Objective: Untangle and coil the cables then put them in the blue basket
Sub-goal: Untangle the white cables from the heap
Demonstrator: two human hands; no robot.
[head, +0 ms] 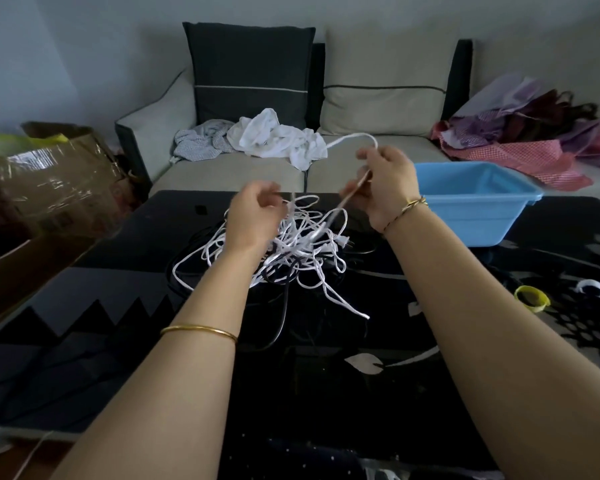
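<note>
A tangled heap of white and black cables (291, 251) lies on the black glossy table (326, 375). My right hand (385, 188) is raised above the heap and grips a white cable (357, 137) that loops over its fingers and runs down into the tangle. My left hand (257, 216) hovers at the heap's left side with curled fingers among the white strands; whether it pinches one is blurred. The blue basket (471, 206) stands empty at the table's far right, just behind my right wrist.
A sofa (229, 174) with crumpled white cloth (278, 140) is behind the table. A taped cardboard box (49, 181) stands at left. Pink and purple bags (520, 133) lie at far right. A yellow tape roll (531, 298) and a white roll (591, 288) sit on the table's right.
</note>
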